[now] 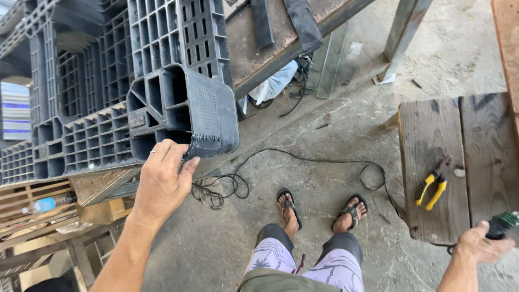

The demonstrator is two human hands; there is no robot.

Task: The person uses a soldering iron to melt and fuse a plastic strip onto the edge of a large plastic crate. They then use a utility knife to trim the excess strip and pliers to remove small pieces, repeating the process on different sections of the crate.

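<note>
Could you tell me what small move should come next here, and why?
Probably lift the green power tool off the wooden bench: the left hand already grips the grey plastic pallet's corner, while the right hand is closed on the tool.

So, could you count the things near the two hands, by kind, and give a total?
Grey plastic pallet, held at its corner by the left hand: 1
Yellow-handled pliers: 1
Dark tool at the right hand: 1
Wooden bench: 1
Black cable: 1
Total: 5

Bare arms, no sleeves. Thin ring (153,152) on left hand (162,181). Pale lilac patterned shorts (303,265), dark knee sleeves (339,244), black flip-flops (290,206).
</note>
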